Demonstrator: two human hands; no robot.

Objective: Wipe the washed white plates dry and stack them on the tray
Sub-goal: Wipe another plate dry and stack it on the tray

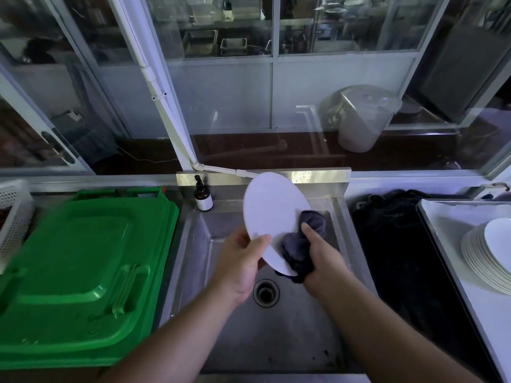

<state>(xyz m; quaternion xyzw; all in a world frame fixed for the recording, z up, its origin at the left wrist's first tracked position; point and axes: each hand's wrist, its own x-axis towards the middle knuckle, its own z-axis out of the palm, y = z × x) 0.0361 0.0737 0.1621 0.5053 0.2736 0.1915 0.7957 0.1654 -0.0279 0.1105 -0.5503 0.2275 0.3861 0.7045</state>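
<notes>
Steel sink [193,244] lies below both hands, a ribbed green plastic lid [83,272] off to their left. Left hand [240,261] grips the tilted, smooth white plate's [272,214] lower rim; right hand [322,261] clenches a dark, soft cloth [301,244] against it. Well right, nearer that hand, stacked plates [486,255] sit on the tray [442,214]

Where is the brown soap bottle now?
In the head view, the brown soap bottle stands at the sink's back left corner, between the green bin lid and the held plate.
</notes>
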